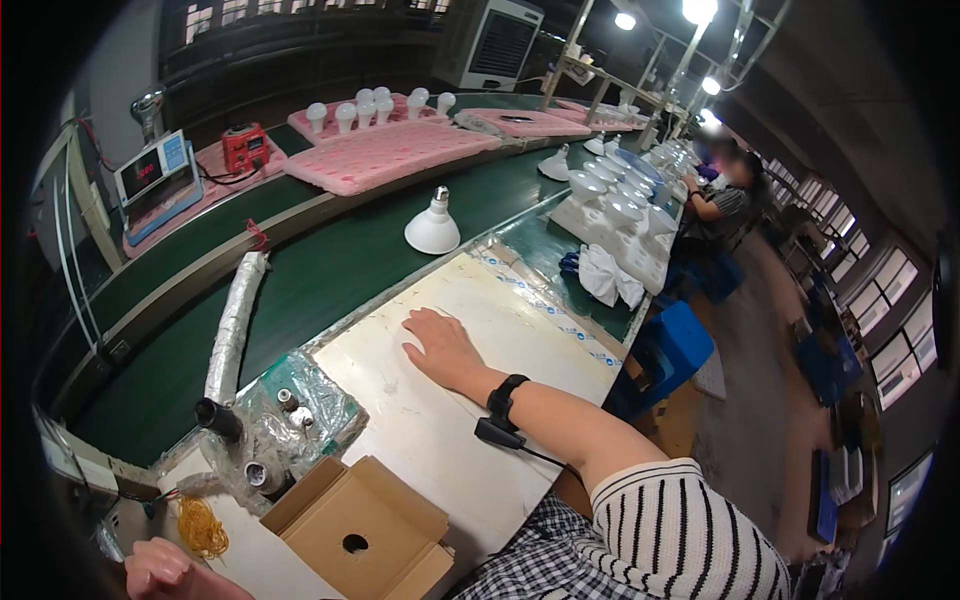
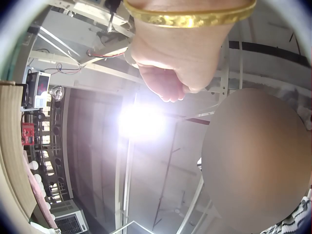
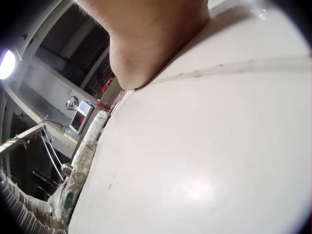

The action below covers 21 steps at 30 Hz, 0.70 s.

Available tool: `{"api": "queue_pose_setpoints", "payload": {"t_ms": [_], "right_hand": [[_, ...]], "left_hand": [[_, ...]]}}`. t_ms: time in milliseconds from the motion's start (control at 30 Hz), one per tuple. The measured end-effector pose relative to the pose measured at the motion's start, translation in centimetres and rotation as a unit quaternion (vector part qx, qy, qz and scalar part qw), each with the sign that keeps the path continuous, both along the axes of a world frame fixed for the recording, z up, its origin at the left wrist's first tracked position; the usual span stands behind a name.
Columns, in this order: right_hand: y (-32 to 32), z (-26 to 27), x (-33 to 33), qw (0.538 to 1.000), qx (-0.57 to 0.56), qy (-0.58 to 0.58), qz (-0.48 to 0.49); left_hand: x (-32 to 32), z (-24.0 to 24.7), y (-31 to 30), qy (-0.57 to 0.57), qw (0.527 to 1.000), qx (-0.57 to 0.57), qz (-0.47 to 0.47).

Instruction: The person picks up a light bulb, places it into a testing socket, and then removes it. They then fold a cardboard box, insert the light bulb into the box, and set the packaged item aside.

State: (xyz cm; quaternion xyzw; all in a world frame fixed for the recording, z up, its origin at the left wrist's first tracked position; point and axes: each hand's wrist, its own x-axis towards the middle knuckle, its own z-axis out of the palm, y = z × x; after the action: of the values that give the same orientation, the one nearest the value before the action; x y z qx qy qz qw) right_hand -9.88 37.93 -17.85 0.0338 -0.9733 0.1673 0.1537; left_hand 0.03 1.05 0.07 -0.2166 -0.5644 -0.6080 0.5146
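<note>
The right hand (image 1: pixel 445 350) rests palm down on a white board (image 1: pixel 400 430), fingers spread and relaxed, holding nothing. In the right wrist view the heel of that hand (image 3: pixel 146 53) touches the white surface (image 3: pixel 204 141). At the lower left of the head view, the left hand (image 1: pixel 175 572) is raised beside an open cardboard box (image 1: pixel 375 520). The left wrist view shows this hand (image 2: pixel 170 73) with fingers curled in and nothing seen in them. A white reflector lamp (image 1: pixel 433 228) stands on the green surface beyond the board.
Metal fittings (image 1: pixel 287 400) and a black cylinder (image 1: pixel 218 420) lie on plastic wrap at left. Near them are a foil-wrapped tube (image 1: pixel 235 320) and yellow bands (image 1: pixel 202 527). Pink foam (image 1: pixel 390 160) holds white bulbs; a meter (image 1: pixel 155 175) stands far left. Lamps in a foam tray (image 1: pixel 600 225) stand right.
</note>
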Motion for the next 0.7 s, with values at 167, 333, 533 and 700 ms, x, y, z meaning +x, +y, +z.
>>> {"api": "queue_pose_setpoints", "payload": {"t_ms": [167,333,533,700], "right_hand": [[1.4,3.4,-3.4,0.995,0.067,-0.061,0.043],[6.2,10.0,-14.2,0.968,0.208,0.138,-0.017],[9.4,10.6,-19.2,0.964,0.234,-0.017,-0.127],[7.1,10.3,-17.9,0.990,0.130,0.031,-0.049]], "left_hand": [[0.1,-0.5,-1.6,-0.021,0.999,0.035,0.031],[-0.1,-0.8,-2.6,-0.052,0.995,0.072,0.048],[-0.4,-1.3,-3.7,-0.048,0.993,0.104,0.038],[-0.3,-0.7,-2.6,-0.069,0.991,0.113,0.035]]}}
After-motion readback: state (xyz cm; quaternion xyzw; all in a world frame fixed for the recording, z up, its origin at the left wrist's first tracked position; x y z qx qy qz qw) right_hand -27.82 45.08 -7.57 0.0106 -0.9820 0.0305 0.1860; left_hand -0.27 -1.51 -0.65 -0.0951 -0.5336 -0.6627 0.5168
